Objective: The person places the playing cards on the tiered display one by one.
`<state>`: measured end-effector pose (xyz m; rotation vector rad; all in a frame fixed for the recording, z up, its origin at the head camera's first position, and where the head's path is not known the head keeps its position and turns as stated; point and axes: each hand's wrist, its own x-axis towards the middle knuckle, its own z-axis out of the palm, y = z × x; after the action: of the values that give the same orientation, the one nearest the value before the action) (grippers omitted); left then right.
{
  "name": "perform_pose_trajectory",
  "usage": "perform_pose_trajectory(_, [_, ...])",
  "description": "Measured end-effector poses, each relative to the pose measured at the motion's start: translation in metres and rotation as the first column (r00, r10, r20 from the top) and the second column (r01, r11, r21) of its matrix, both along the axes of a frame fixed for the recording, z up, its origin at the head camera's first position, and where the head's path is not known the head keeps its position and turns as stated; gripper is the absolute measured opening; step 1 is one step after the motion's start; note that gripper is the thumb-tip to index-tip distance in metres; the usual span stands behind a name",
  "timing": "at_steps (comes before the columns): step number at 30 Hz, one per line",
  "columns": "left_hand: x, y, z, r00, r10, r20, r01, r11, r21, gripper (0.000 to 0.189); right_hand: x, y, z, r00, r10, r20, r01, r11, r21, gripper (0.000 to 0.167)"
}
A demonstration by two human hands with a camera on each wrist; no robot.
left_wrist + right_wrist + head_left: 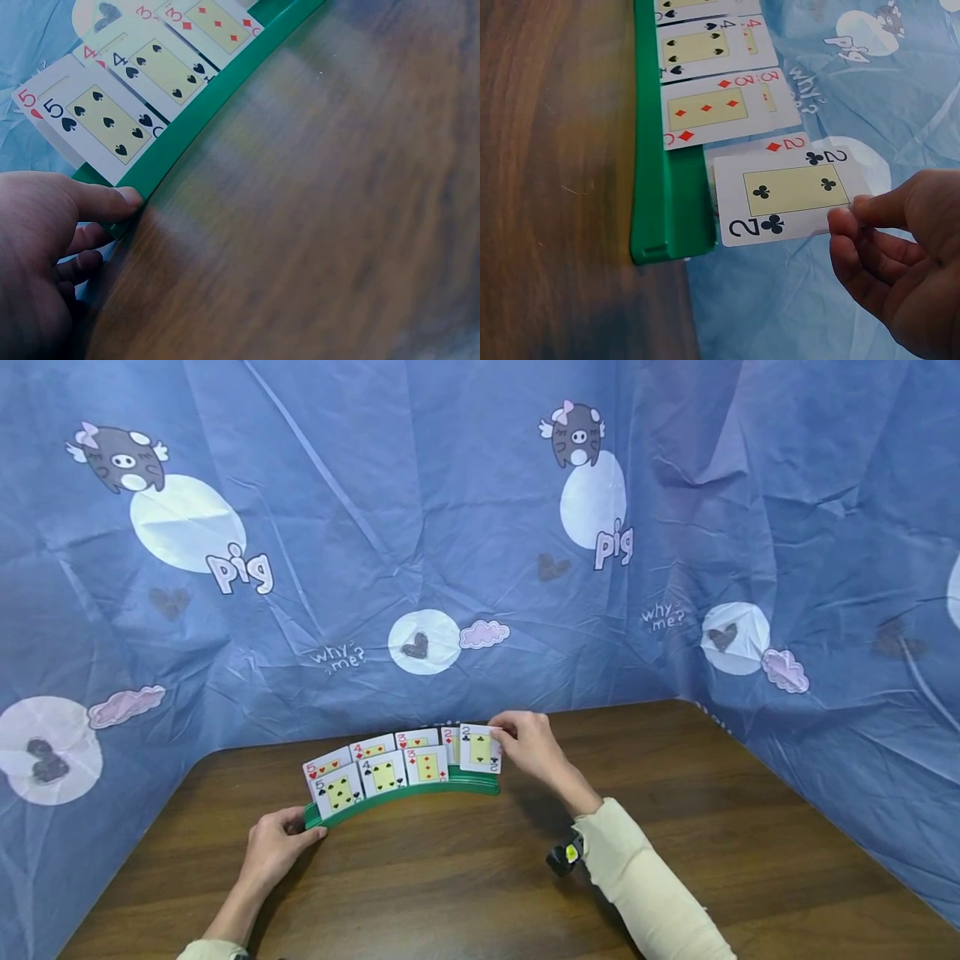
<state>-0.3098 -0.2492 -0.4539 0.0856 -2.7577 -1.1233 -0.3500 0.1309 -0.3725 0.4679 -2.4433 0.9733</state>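
Note:
A curved green card holder (pixel 420 791) stands on the table with playing cards in two rows. Its front row has the five of spades (pixel 109 120), four of spades (pixel 163 69) and three of diamonds (pixel 709 111). Behind them, partly covered, are the five of hearts (pixel 327 766), four of diamonds (pixel 372 746), three of hearts (pixel 417 740) and two of diamonds (pixel 448 742). My right hand (pixel 531 743) pinches the two of clubs (pixel 791 196) by its edge, over the holder's right end. My left hand (pixel 276 846) grips the left end between thumb and fingers.
The brown wooden table (pixel 420 893) spreads in front of the holder. A blue printed cloth (pixel 337 527) hangs behind it and along both sides. A black wrist device (pixel 564 856) sits at the right sleeve (pixel 637 868).

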Motion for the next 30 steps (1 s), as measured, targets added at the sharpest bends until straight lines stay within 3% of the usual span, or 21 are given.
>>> perform_pose_trajectory(10, [0.001,0.001,0.001,1.000,-0.002,-0.003,0.002,1.000,0.004,0.044,-0.005,-0.008,-0.013,1.000,0.010,0.012,-0.010,1.000,0.019,0.009])
perform_pose_trajectory(30, [0.000,-0.001,-0.001,1.000,-0.006,-0.012,0.006,1.000,0.005,0.043,-0.004,-0.015,-0.019,0.999,0.011,0.033,-0.013,0.999,0.050,0.008])
